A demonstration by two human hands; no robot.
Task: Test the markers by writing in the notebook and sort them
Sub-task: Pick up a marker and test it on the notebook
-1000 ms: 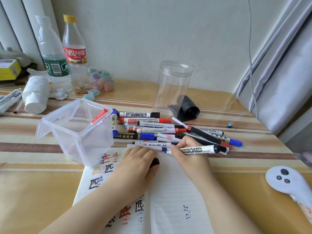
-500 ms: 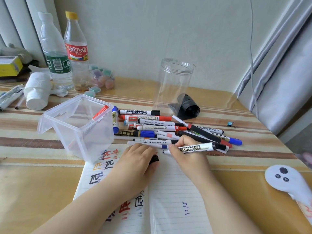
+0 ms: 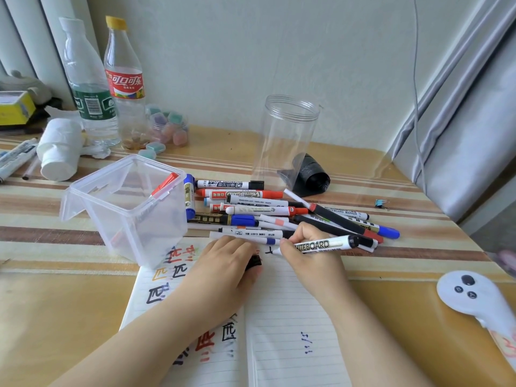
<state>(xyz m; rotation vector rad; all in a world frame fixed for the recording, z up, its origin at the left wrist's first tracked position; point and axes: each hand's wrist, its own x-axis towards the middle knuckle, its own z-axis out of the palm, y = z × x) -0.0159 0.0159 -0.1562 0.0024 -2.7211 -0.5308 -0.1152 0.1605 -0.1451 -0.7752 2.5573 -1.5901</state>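
Black-capped whiteboard marker (image 3: 321, 245) writing at centre frame.
Right hand (image 3: 307, 247) pinches it, barrel running right, tip left on the notebook (image 3: 282, 303); left hand (image 3: 223, 263) presses the page, gripping the black cap (image 3: 254, 261).

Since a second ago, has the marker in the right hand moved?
Barely: the marker in the right hand stays just below the marker pile, though new black strokes show on the notebook.
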